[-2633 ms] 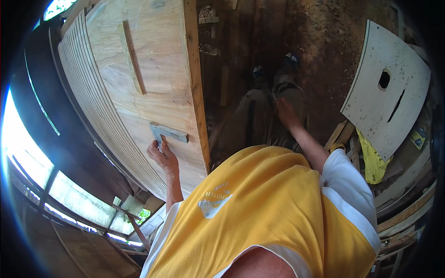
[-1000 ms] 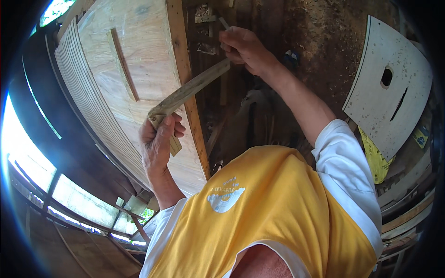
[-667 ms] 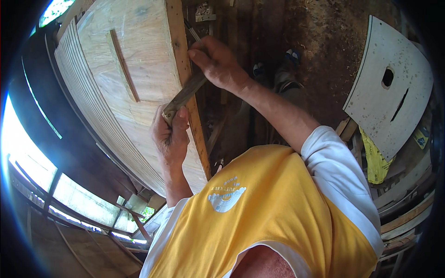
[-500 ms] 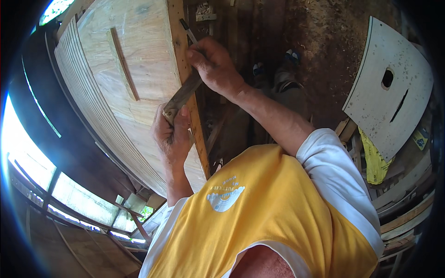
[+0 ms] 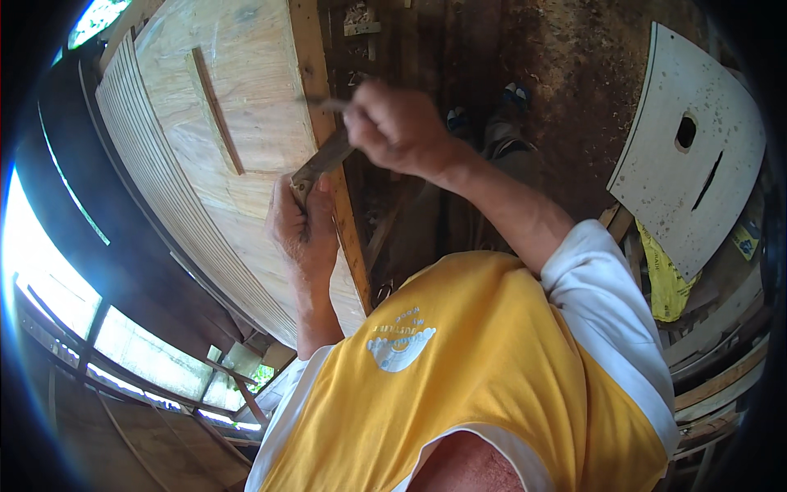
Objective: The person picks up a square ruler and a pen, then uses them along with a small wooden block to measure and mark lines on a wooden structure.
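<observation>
My left hand (image 5: 303, 217) is closed round one end of a short, dark, flat wooden bar (image 5: 324, 157), its lighter end between thumb and fingers. The bar slants up to the right across the edge of a plywood-topped bench (image 5: 254, 139). At its upper end is my right hand (image 5: 398, 127), closed in a fist on a thin, dark, pen-like tool (image 5: 329, 104). Blur smears this tool, which points left over the bench edge. Whether the right hand also touches the bar I cannot tell.
A thin wooden strip (image 5: 215, 115) lies on the plywood, with a ribbed panel (image 5: 156, 156) along its left side. At right leans a pale board (image 5: 668, 156) with an oval hole and a slot, above a yellow bag (image 5: 664, 279). Shavings litter the brown floor (image 5: 582, 107).
My right hand has moved slightly right and turned, swinging the pen-like tool from pointing up-left to pointing left. My left hand keeps the bar in nearly the same place.
</observation>
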{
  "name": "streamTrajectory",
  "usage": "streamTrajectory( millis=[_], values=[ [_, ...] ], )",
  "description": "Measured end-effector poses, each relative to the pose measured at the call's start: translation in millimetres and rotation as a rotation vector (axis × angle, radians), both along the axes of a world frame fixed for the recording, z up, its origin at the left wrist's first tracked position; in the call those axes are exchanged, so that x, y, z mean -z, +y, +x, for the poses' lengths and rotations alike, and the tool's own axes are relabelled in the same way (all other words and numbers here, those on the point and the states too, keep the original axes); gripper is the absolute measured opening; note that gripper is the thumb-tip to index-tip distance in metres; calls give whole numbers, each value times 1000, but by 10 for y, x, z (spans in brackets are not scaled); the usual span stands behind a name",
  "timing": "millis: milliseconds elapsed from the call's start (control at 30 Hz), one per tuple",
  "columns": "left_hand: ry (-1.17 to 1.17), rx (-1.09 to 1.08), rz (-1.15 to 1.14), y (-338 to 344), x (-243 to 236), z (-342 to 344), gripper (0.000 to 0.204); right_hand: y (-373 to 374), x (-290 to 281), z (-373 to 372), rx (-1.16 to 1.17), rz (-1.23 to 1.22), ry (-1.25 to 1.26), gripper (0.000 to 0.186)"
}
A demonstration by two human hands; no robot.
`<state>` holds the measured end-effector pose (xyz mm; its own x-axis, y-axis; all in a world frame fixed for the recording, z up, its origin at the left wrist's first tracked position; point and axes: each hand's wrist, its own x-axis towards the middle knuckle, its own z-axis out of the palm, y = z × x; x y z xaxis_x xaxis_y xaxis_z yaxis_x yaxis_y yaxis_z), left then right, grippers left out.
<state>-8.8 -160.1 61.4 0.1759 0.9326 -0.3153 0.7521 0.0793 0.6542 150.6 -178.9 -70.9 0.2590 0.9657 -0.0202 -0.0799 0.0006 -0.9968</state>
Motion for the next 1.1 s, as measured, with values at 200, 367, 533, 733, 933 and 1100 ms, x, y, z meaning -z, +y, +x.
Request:
streamTrajectory(
  millis=[200, 367, 533, 733, 933, 1100],
  values=[
    [185, 191, 188, 118, -48, 230, 14, -500, 706, 328, 299, -276, -58, 29],
    [354, 362, 421, 323, -16, 493, 19, -962, 946, 318, 147, -433, 2, 23],
    [513, 382, 500, 374, 76, 609, 27, -1124, 993, 151, 94, -432, 2, 21],
    [576, 314, 444, 381, 57, 649, 32, -1158, 1041, 70, 74, -423, 25, 19],
    [555, 278, 370, 394, 76, 655, 29, -1142, 1091, 130, 140, -324, -37, 14],
    [554, 284, 465, 383, 134, 649, 25, -1154, 1043, 204, 157, -311, -69, 15]
  ],
)
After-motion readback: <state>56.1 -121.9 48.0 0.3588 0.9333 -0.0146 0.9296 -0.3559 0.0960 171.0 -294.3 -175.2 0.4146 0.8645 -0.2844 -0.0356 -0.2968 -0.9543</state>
